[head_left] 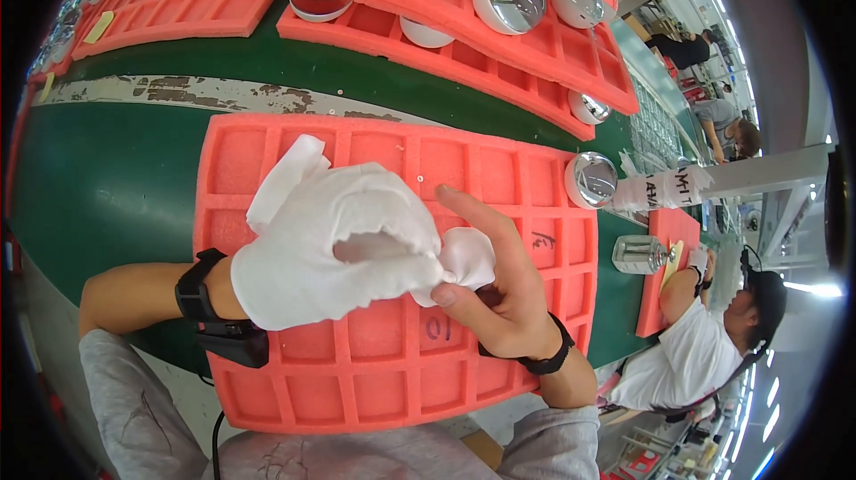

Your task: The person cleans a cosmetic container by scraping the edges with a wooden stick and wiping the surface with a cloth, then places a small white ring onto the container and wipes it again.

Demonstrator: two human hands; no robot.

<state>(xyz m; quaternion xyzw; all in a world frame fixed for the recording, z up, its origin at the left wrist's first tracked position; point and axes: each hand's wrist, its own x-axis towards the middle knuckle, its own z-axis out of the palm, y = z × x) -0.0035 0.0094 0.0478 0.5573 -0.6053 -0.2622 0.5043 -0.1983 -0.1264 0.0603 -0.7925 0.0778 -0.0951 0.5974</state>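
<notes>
My left hand (343, 244) wears a white glove and is curled, its thumb and finger meeting in a ring. A piece of white cloth (470, 253) bulges out at its fingertips, and a white fabric strip (290, 179) sticks out behind the hand; whether they are one piece I cannot tell. Bare, my right hand (504, 288) closes its thumb on the cloth at the left fingertips, with its index finger stretched out. Both hands are above a pink foam tray (379, 333) divided into square compartments.
A shiny silver dome (590, 180) sits at the tray's right edge, with a clear glass bottle (638, 254) beyond it. Stacked pink foam trays (428, 43) hold silver and white domes at the back. To the right, a co-worker (704, 337) sits at the green table (107, 177).
</notes>
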